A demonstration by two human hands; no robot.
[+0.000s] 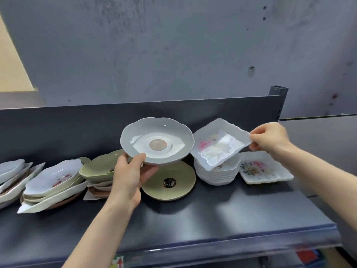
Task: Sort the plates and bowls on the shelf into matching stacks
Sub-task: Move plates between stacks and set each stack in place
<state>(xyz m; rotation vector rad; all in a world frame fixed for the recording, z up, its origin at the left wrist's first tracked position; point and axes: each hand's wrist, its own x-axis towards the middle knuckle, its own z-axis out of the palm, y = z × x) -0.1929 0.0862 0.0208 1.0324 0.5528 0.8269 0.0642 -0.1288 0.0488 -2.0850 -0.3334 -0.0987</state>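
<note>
My left hand point(131, 175) grips the near rim of a pale grey scalloped bowl point(157, 140), lifted above the shelf, with a round sticker and paper inside. My right hand point(270, 137) pinches the right corner of a white square floral plate point(216, 147), held tilted over a stack of white square plates point(216, 174). Another floral square plate point(264, 170) lies flat to the right of that stack. An olive-green round plate point(170, 182) with a dark sticker sits under the raised bowl.
A green scalloped bowl point(100, 167) rests on mixed plates at centre left. Jumbled piles of white, floral and brown dishes point(50, 180) fill the shelf's left end. The dark shelf point(212, 219) has a back panel and a post point(278, 101) at the right.
</note>
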